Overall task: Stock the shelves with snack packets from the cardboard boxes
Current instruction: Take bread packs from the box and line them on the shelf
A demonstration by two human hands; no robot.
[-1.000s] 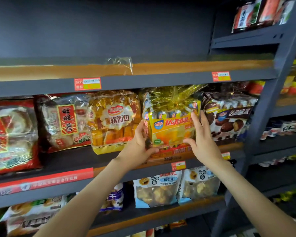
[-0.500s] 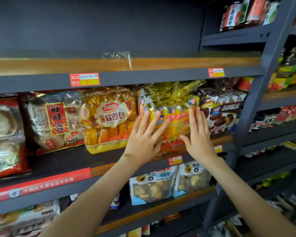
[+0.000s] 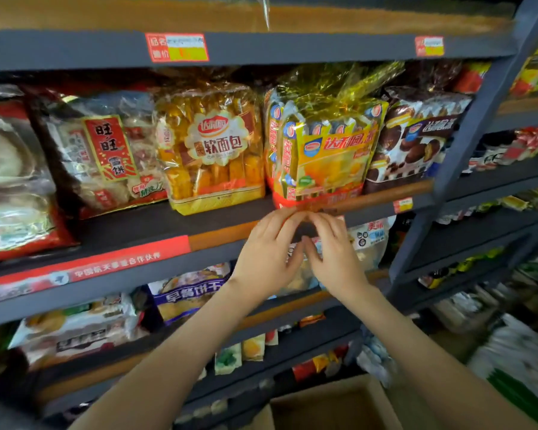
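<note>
A yellow snack packet [image 3: 330, 150] with a gold foil top stands upright on the middle shelf [image 3: 137, 231], between an orange bread packet [image 3: 212, 147] and a brown chocolate-pie packet [image 3: 416, 135]. My left hand [image 3: 267, 252] and my right hand [image 3: 333, 252] hang side by side just below that shelf's front lip, fingers relaxed and holding nothing. Their fingertips are near the lip, clear of the yellow packet. A cardboard box [image 3: 333, 408] sits open at the bottom of the view.
A red rice-cracker bag [image 3: 103, 153] and another red bag [image 3: 10, 187] fill the shelf's left part. Lower shelves hold a blue biscuit packet [image 3: 193, 293] and small packets. A dark upright post [image 3: 466, 144] separates a neighbouring stocked rack on the right.
Both hands let go of the yellow packet, pressed it back flat-palmed, then dropped below the shelf lip. The packet now stands alone on the shelf. The view has tilted downward.
</note>
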